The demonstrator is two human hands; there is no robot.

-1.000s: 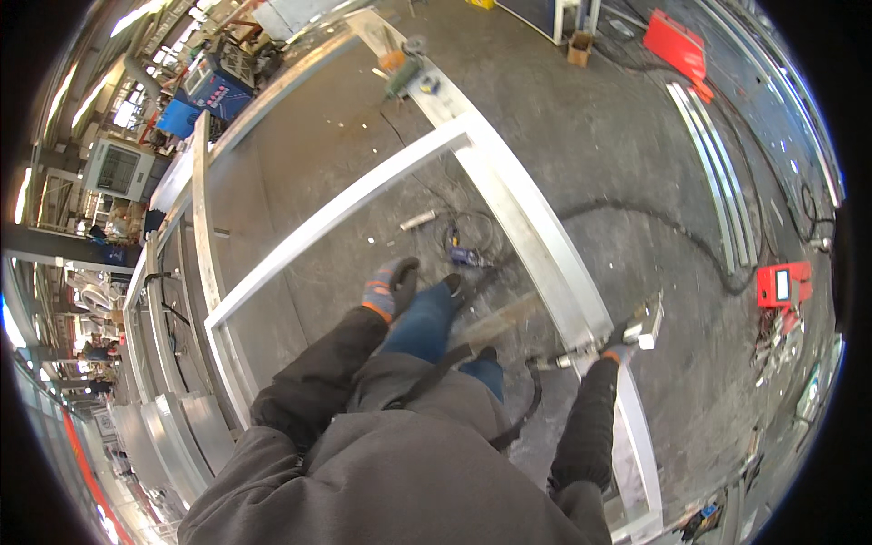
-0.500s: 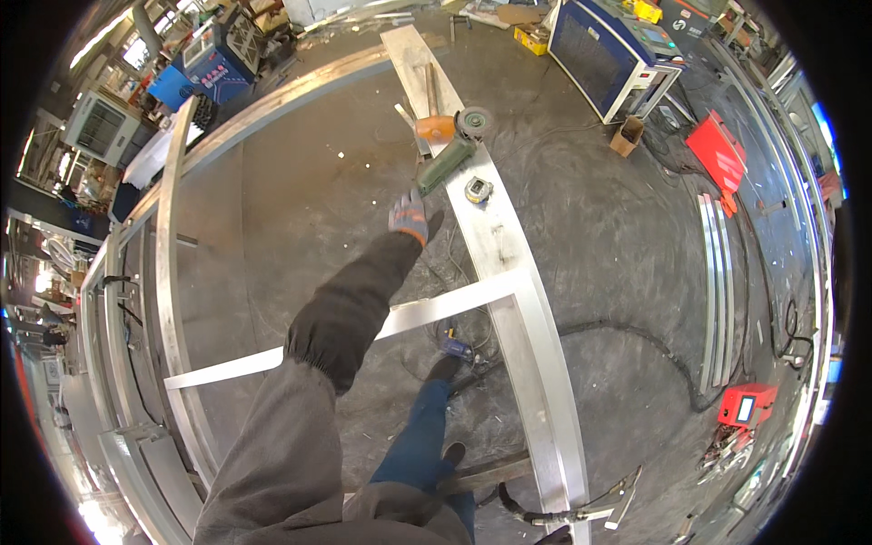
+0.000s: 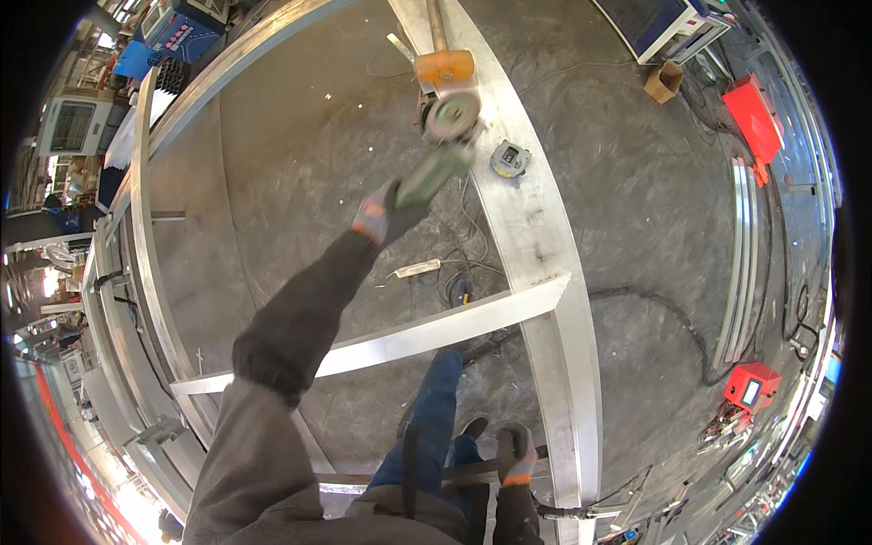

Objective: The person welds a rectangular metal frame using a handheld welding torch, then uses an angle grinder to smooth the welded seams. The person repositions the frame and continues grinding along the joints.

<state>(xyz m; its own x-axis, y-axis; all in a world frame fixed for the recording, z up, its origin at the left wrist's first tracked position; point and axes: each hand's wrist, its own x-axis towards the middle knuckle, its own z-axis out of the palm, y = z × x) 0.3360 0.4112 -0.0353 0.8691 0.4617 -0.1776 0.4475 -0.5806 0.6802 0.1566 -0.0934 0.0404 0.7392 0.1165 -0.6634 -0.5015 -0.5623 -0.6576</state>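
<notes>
My left hand [image 3: 376,213], in a grey and orange glove, grips the green body of an angle grinder [image 3: 431,174]. The grinder's disc [image 3: 453,116] points away from me, at the left edge of a wide metal beam [image 3: 522,211]; motion blurs it. Just beyond the disc, a mallet with an orange head [image 3: 444,69] rests on the beam. A tape measure [image 3: 510,159] lies on the beam to the right of the grinder. Low in the picture, my gloved right hand [image 3: 516,454] is beside the beam, its fingers curled, with nothing visible in them.
A silver crossbar [image 3: 427,334] joins the beam and the left frame rail [image 3: 150,245]. Cables and a pale strip [image 3: 418,269] lie on the floor. To the right are long metal strips [image 3: 738,263], a red box [image 3: 752,385], a red panel [image 3: 754,118] and a cardboard box [image 3: 664,82].
My left hand has taken hold of the grinder and pulled it off the beam's surface toward me. My right hand has come into view at the bottom. The view has shifted.
</notes>
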